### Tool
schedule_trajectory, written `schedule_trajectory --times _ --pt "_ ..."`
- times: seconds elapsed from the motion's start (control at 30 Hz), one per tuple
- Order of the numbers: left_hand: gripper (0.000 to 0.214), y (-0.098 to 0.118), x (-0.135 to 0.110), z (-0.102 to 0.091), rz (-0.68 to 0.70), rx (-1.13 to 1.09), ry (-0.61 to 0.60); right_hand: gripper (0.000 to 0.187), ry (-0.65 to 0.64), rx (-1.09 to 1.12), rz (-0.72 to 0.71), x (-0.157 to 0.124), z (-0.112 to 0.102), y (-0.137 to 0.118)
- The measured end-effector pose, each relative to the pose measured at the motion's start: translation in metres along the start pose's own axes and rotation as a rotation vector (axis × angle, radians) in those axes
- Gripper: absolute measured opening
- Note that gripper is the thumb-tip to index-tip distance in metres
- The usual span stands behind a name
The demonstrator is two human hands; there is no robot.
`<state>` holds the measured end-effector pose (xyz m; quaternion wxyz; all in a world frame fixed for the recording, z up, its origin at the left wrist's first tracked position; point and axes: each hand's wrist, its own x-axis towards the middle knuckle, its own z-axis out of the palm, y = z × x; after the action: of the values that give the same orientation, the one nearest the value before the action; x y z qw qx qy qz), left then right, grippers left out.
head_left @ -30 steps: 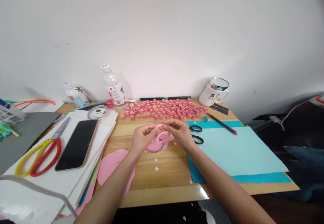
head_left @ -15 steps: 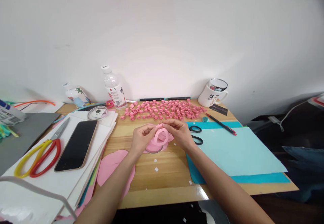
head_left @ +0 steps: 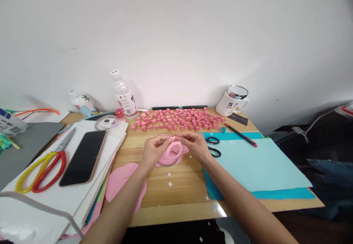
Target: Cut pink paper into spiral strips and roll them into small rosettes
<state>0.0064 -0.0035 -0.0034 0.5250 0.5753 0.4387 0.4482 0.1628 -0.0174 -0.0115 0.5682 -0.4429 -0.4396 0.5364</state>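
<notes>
Between my two hands a curled pink paper strip (head_left: 179, 148) hangs in a loop. My left hand (head_left: 156, 149) pinches it from the left, and my right hand (head_left: 193, 145) pinches its upper end from the right, fingertips almost meeting. Beneath the loop lie more pink paper pieces (head_left: 165, 160), partly hidden by the hands and strip. Several small rolled pink paper coils (head_left: 176, 121) are spread in rows behind my hands. Scalloped pink paper rounds (head_left: 121, 181) lie by my left forearm, which covers part of them.
Black-handled scissors (head_left: 215, 152) and light blue sheets (head_left: 256, 163) lie right of my hands. A pencil (head_left: 242, 135) and a white mug (head_left: 232, 102) are beyond. On the left are a phone (head_left: 84, 157), red-yellow scissors (head_left: 45, 168), paper stacks and a bottle (head_left: 125, 97).
The paper loop has tilted and shifted slightly left between my fingers. My right fingers have lowered a little; both hands still pinch the strip.
</notes>
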Motion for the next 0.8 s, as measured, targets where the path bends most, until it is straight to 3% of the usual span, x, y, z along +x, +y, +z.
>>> schedule_trajectory --times 0.23,0.47,0.8 --pt "0.022 -0.0007 -0.0019 -0.0017 -0.006 0.009 -0.065 0.016 0.036 0.047 -0.018 0.0 -0.0006 -0.0003" --pt "0.022 0.0022 -0.0006 0.0002 -0.039 -0.041 0.029 0.021 0.016 -0.041 -0.036 0.0026 -0.0031 0.0022" --pt "0.022 0.0038 -0.0015 0.001 -0.049 -0.025 0.0 0.02 0.043 0.063 -0.04 0.0004 -0.0005 0.0002"
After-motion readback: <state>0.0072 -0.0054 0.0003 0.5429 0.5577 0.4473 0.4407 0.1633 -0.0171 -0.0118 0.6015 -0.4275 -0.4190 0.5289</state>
